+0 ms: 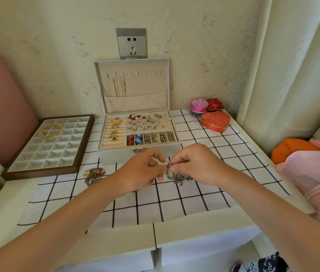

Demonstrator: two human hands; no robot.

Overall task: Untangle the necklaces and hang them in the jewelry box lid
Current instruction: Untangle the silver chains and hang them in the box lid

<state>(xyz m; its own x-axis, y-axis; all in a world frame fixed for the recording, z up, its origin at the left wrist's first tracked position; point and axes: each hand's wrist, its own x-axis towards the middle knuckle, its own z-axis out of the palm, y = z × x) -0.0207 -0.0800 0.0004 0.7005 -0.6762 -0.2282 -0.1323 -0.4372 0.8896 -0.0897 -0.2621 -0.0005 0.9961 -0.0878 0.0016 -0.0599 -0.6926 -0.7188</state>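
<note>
One counter point(204, 238), white, set against a wall.
One curtain point(292, 65), cream, at the counter's right end.
One cushion point(2, 107), pink, off the left end.
One cloth point(175, 203), white with black checks, spread over the counter's middle.
One tray point(41, 174), brown frame with many small white cells, on the left, its near corner over the cloth's edge; one gold necklace point(50, 130) is coiled across its far cells.
One box point(116, 157), pale, at the back of the cloth, with rings, earrings and small pieces sorted in its compartments.
One lid point(145, 85), upright against the wall, with a row of hooks and a pocket below; two gold chains point(115, 87) hang from hooks at the left and drop into the pocket.
Two hands, meeting in front of the box. Left hand point(139, 173): fingers curled, thumb and forefinger pinched on a strand. Right hand point(196, 163): fingers clamped on the top of the tangle point(178, 176).
One heart tin point(215, 121), red, right of the box, with two smaller tins behind it.
One outlet point(131, 44), on the wall above the lid.
One tangle, silver chains, held between both hands, its lower part down at the cloth; contact cannot be told.
One second tangle point(94, 174), darker chains, on the cloth left of the left hand.
</note>
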